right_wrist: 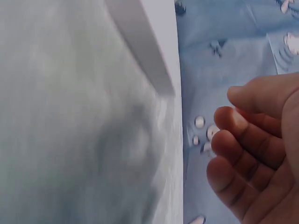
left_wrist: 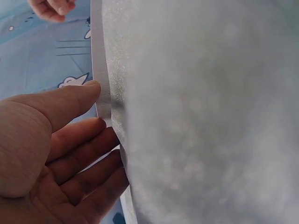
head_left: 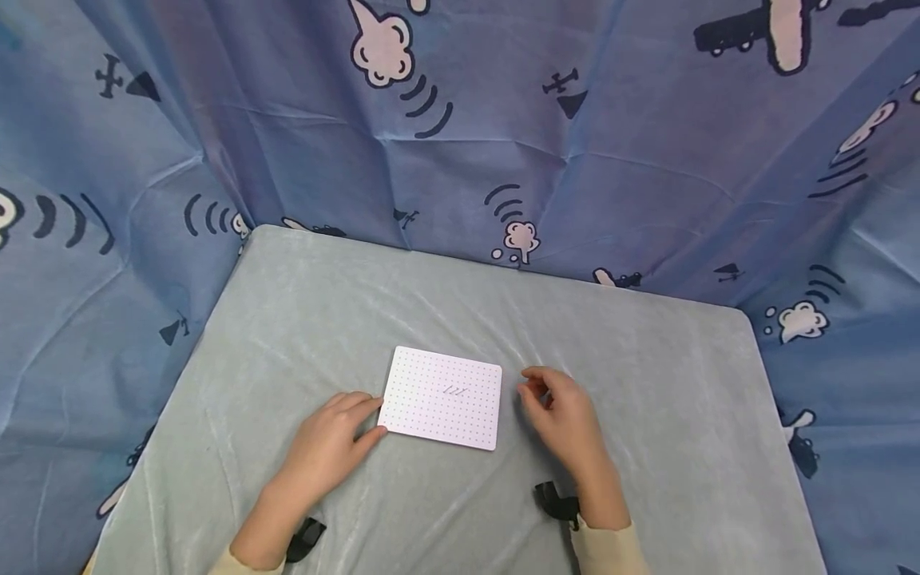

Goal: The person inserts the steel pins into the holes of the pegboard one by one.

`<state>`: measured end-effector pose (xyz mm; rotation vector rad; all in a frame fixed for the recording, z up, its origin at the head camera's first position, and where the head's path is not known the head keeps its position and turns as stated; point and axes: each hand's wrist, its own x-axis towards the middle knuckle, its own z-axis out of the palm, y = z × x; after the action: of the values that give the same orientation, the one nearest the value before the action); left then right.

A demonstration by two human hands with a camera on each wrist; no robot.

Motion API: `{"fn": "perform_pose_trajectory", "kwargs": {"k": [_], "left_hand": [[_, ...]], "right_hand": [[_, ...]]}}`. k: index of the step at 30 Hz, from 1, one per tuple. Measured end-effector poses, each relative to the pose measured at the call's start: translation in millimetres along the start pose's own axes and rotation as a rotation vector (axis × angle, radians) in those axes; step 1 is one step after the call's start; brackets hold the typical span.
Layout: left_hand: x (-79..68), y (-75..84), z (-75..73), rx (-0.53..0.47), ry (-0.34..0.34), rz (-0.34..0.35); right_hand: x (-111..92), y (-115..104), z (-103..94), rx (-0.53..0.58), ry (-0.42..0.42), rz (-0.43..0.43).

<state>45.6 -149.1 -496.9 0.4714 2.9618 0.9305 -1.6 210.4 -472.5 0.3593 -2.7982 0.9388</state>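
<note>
A white dot-grid pad (head_left: pixel 440 423) lies flat on the cloth, with a few short dark slanted strokes near its middle. At its left edge, my left hand (head_left: pixel 327 443) touches the pad with thumb and index finger, the other fingers reaching forward. In the left wrist view, the thumb (left_wrist: pixel 77 100) rests against the pad's pale edge (left_wrist: pixel 99 60). Just off the pad's right side is my right hand (head_left: pixel 564 415), its fingers loosely curled and holding nothing. The right wrist view shows the curled fingers (right_wrist: pixel 229 149) apart from the pad's thick side (right_wrist: pixel 140 42).
A grey-green cloth (head_left: pixel 676 399) with soft creases covers the table. Blue curtains (head_left: pixel 460 160) printed with planes and clouds hang behind it and along both sides. Black straps (head_left: pixel 557 503) are worn at the wrists, beside pale sleeves (head_left: pixel 609 551).
</note>
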Motion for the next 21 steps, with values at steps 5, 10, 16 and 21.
{"fn": "perform_pose_trajectory", "kwargs": {"k": [5, 10, 16, 21], "left_hand": [[-0.6, -1.0, 0.5, 0.003, -0.001, 0.002], [-0.7, -0.7, 0.3, 0.006, 0.003, 0.008], [0.2, -0.3, -0.6, 0.005, 0.010, 0.017], [0.3, -1.3, -0.7, 0.004, 0.011, 0.018]], "right_hand": [[-10.4, 19.9, -10.3, -0.047, 0.029, 0.081], [-21.6, 32.6, -20.5, -0.095, 0.034, 0.124], [-38.9, 47.1, -27.0, -0.155, 0.011, 0.179], [-52.9, 51.5, -29.1, -0.163, -0.034, 0.258]]}}
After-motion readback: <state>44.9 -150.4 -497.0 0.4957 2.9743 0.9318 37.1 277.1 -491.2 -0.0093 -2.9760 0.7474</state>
